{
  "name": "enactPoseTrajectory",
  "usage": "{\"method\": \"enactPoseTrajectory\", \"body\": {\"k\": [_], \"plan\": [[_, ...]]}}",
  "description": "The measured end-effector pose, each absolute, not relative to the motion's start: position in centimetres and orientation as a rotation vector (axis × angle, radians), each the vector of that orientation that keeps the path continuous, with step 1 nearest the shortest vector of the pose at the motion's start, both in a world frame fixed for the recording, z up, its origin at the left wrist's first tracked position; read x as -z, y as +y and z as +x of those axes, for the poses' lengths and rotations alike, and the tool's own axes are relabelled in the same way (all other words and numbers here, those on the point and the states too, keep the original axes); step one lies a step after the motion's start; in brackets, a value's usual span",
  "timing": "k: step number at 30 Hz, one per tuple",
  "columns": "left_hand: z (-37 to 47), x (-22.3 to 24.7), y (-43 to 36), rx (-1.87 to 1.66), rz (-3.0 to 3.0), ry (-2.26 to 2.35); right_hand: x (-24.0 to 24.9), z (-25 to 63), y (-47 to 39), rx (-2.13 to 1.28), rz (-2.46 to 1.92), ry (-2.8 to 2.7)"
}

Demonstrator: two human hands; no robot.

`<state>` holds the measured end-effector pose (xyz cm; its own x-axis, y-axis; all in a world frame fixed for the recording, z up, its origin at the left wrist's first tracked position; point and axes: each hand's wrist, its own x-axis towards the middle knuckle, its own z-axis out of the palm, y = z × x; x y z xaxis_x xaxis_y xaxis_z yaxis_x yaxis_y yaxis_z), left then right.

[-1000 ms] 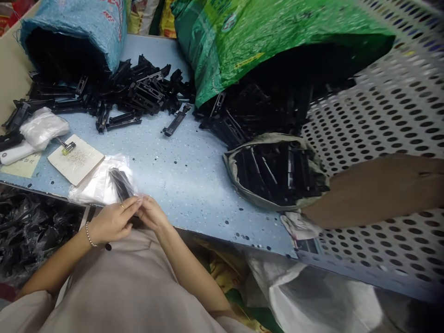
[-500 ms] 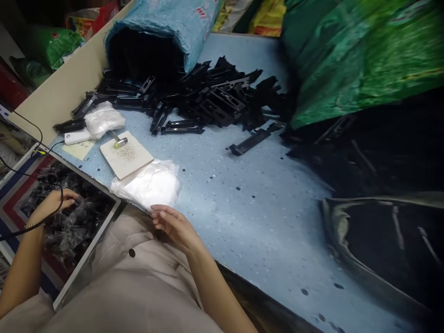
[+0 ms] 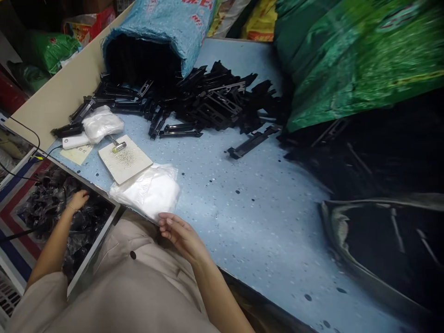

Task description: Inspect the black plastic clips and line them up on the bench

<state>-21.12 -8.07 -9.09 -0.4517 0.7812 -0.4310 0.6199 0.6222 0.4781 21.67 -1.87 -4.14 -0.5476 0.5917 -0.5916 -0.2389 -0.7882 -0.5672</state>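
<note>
My left hand (image 3: 79, 200) is over a bin of black plastic parts (image 3: 58, 194), several in clear bags. Its fingers are closed together, and anything inside them is hidden. By the table's front edge, my right hand (image 3: 182, 235) has loosely bent fingers, with the tips at the lower corner of a stack of clear plastic bags (image 3: 152, 189). I see nothing held in it. Behind the stack is a pale square board (image 3: 130, 169) with a small hammer (image 3: 119, 146) on it. Another bundle of clear bags (image 3: 103, 124) lies farther back.
A blue sack (image 3: 159, 23) opens toward a heap of black plastic parts (image 3: 218, 104). One long black part (image 3: 251, 143) lies apart on the blue tabletop (image 3: 215, 203). A green sack (image 3: 364, 64) and a dark bag (image 3: 381, 240) stand at right. A cable (image 3: 21, 235) crosses the bin.
My left hand has moved right and away from me over the bin, its fingers drawing together. My right hand has shifted slightly right and toward me. The view has tilted a little.
</note>
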Motion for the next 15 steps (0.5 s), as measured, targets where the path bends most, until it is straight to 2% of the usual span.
{"method": "enactPoseTrajectory", "body": {"k": [2, 5, 7, 10, 13, 15], "plan": [[-18.3, 8.3, -9.2, -0.382, 1.115, 2.098, 4.1, 22.6, -1.2, -2.309, -1.122, -0.672], [-14.3, 4.7, -10.3, -0.410, 1.137, 1.805, 4.0, 23.9, 2.2, -2.164, -1.166, -0.941], [-11.7, 1.8, -9.9, -0.390, 1.072, 1.510, 3.9, 24.7, 6.6, -1.830, -1.270, -1.220], [-7.5, -1.2, -6.5, -0.415, 1.071, 1.230, 3.2, 25.9, 15.4, -0.928, -1.513, -1.475], [-2.2, -1.9, -1.1, -0.539, 1.235, 1.167, 2.6, 27.4, 23.0, -0.677, -1.627, -1.367], [1.3, -1.2, 2.4, -0.646, 1.305, 1.162, 2.6, 28.2, 25.3, -0.689, -1.590, -1.373]]}}
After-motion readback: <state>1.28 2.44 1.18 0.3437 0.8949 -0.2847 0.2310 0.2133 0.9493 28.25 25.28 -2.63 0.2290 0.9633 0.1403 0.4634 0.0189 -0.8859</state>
